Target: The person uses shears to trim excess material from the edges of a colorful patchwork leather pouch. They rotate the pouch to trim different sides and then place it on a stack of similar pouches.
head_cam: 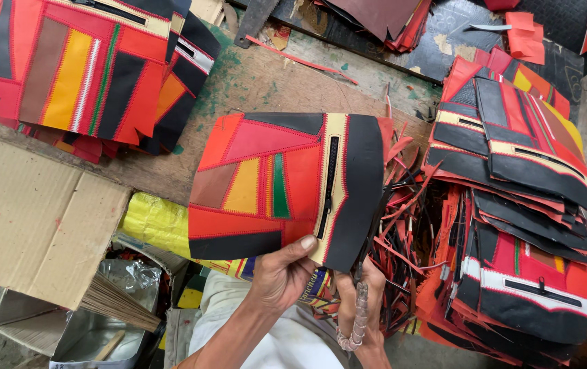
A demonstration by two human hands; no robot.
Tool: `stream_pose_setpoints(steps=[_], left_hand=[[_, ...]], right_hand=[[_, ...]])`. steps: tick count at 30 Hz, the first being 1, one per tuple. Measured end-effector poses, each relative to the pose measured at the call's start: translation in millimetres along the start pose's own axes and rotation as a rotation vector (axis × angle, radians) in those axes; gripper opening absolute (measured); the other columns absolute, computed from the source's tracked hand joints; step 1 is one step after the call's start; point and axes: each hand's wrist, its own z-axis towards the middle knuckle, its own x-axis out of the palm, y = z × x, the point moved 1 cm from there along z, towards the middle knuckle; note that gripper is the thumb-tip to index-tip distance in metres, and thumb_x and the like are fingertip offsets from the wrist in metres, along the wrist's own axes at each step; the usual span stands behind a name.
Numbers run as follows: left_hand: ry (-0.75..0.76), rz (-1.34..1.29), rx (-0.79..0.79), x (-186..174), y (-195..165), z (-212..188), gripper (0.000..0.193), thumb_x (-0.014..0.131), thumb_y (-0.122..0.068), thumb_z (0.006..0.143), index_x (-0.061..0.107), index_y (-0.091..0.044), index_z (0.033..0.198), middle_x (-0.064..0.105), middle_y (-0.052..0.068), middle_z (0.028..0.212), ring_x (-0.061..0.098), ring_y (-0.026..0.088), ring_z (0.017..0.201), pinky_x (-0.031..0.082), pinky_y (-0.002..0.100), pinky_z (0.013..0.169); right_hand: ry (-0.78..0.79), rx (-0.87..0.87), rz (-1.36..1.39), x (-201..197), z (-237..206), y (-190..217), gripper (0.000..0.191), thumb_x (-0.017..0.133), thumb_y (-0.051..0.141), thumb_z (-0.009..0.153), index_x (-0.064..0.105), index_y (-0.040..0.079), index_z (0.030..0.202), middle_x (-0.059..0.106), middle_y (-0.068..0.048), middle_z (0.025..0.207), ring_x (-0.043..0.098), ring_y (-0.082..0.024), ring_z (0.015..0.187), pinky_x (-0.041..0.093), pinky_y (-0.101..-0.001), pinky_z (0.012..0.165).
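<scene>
My left hand (pixel 281 275) grips the lower edge of a patchwork panel (pixel 273 184) stitched from red, orange, yellow, green, brown and black pieces, with a cream strip and a black zipper down it. The panel is held flat above the worn wooden workbench (pixel 266 82). My right hand (pixel 368 301) is closed around a dark cutting tool (pixel 359 321) with a handle wrapped in clear material. Its blade runs up along the panel's black right edge.
A stack of similar panels (pixel 519 205) lies at the right, with a heap of red and black offcuts (pixel 406 225) beside it. More panels (pixel 88 68) are piled at the upper left. A cardboard box (pixel 33 219) and a yellow sack (pixel 156 222) sit at the lower left.
</scene>
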Motion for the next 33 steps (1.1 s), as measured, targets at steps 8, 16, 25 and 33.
stream_pose_setpoints(steps=[8, 16, 25, 33], left_hand=[[0.01, -0.026, -0.038, 0, 0, 0, 0.036, 0.061, 0.001, 0.096, 0.055, 0.02, 0.125, 0.066, 0.026, 0.125, 0.066, 0.029, 0.119, 0.052, 0.043, 0.11], [0.012, -0.017, -0.028, -1, -1, 0, 0.034, 0.061, 0.001, 0.097, 0.056, 0.02, 0.124, 0.067, 0.026, 0.123, 0.067, 0.029, 0.117, 0.053, 0.044, 0.108], [0.047, -0.041, -0.073, -16, 2, 4, 0.034, 0.059, -0.002, 0.099, 0.057, 0.02, 0.124, 0.067, 0.028, 0.123, 0.067, 0.03, 0.117, 0.052, 0.044, 0.107], [0.052, -0.022, -0.085, -14, -1, 4, 0.038, 0.059, -0.005, 0.099, 0.054, 0.02, 0.127, 0.066, 0.028, 0.126, 0.066, 0.03, 0.119, 0.052, 0.044, 0.108]], right_hand=[[0.007, 0.039, 0.078, 0, -2, -11, 0.012, 0.056, 0.004, 0.087, 0.06, -0.002, 0.078, 0.056, -0.003, 0.06, 0.05, -0.011, 0.054, 0.04, -0.0305, 0.05], [0.026, 0.089, 0.088, -2, -3, -14, 0.012, 0.053, 0.004, 0.08, 0.061, -0.003, 0.074, 0.058, -0.006, 0.057, 0.053, -0.013, 0.048, 0.042, -0.0303, 0.045], [0.034, 0.06, 0.105, -2, -4, -17, 0.015, 0.052, 0.006, 0.079, 0.06, -0.004, 0.073, 0.058, -0.007, 0.057, 0.053, -0.013, 0.044, 0.046, -0.03, 0.041], [0.026, 0.02, 0.046, -2, -4, -15, 0.02, 0.056, 0.008, 0.083, 0.061, -0.004, 0.067, 0.057, -0.005, 0.05, 0.054, -0.014, 0.037, 0.045, -0.0305, 0.036]])
